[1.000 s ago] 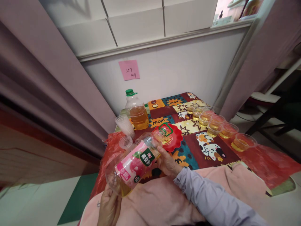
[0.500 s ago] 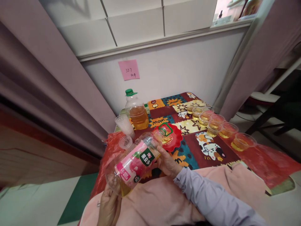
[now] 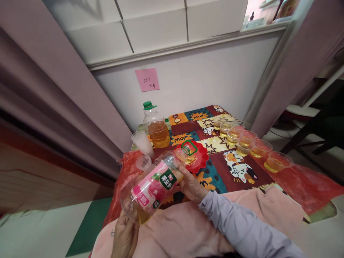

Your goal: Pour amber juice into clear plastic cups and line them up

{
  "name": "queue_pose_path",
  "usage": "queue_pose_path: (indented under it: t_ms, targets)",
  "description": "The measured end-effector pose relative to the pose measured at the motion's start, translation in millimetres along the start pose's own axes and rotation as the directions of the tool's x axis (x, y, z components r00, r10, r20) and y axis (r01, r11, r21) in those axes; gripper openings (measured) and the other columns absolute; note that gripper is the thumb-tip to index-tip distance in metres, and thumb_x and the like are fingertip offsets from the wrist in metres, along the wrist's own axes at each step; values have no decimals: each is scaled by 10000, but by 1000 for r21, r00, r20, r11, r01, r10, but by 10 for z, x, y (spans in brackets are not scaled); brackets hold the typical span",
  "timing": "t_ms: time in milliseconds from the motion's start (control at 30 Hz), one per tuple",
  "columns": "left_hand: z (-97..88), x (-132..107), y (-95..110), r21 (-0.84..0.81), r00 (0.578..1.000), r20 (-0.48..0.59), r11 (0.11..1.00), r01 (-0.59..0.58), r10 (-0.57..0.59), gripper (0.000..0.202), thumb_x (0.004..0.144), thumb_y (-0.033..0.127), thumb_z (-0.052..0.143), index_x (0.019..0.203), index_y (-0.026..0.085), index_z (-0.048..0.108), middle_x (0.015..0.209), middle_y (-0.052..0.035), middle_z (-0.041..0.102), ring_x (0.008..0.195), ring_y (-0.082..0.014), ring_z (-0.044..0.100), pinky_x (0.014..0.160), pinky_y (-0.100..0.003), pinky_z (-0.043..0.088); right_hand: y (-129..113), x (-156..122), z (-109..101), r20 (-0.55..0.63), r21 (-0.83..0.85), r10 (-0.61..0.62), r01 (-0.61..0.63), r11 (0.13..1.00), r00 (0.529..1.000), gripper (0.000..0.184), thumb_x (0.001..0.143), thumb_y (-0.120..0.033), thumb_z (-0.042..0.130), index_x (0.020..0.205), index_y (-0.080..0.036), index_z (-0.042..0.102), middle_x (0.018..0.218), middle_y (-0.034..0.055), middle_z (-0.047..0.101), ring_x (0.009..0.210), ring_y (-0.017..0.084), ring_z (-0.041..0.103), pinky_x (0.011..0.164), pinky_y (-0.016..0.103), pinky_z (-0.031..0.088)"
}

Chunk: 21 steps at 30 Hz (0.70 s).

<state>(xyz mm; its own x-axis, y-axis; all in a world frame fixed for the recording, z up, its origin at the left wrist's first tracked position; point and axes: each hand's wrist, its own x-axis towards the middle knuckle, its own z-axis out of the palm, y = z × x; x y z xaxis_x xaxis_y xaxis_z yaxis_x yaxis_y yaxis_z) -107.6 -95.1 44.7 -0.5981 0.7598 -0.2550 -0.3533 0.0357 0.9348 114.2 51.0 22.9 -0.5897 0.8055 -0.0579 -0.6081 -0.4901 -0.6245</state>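
A large clear juice bottle (image 3: 157,186) with a pink label lies tilted in both hands, its neck toward the back right and some yellow liquid low inside. My left hand (image 3: 125,229) grips the bottle's base at the lower left. Near the shoulder, my right hand (image 3: 191,186) has its fingers closed on the bottle's side. A green carry ring (image 3: 189,147) sits around the neck. The bottle's mouth is over a red scalloped plate (image 3: 202,157); what lies under the mouth is partly hidden.
A second bottle (image 3: 159,133) with a green cap stands behind. To the left are stacked plastic cups (image 3: 142,141) and a single cup (image 3: 144,163). Several cups of yellow liquid (image 3: 245,146) line the right side. Red plastic film (image 3: 303,186) covers the table's edge.
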Motion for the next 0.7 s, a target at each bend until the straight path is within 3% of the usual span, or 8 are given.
queue_pose_path:
  t_ms: [200, 433, 700]
  targets:
    - [43, -34, 45, 47, 999, -32, 999, -5, 6, 880, 484, 433, 1141, 1295, 283, 833, 1287, -82, 866, 1339, -333, 759, 1034, -285, 641, 2, 2, 1, 4, -5, 9, -9, 1000, 1000, 753, 897, -794, 806, 1422, -270, 676, 1082, 55, 870, 737, 217, 797, 663, 360, 688]
    - [66, -16, 55, 24, 1000, -23, 1000, 7, -7, 862, 549, 535, 1110, 1328, 308, 816, 1270, -98, 867, 1300, -374, 779, 1041, -398, 674, -17, -1, 15, 26, -9, 1, -1, 1000, 1000, 745, 920, -786, 786, 1453, -281, 657, 1063, 55, 876, 714, 216, 797, 656, 355, 684]
    - [1, -3, 11, 10, 1000, -23, 1000, -2, 3, 765, 570, 498, 1110, 1263, 310, 845, 1256, -74, 872, 1335, -347, 766, 1006, -330, 674, -10, -4, 11, 16, -10, 2, -2, 1000, 1000, 738, 927, -770, 781, 1462, -277, 652, 1088, 58, 868, 730, 219, 798, 686, 387, 702]
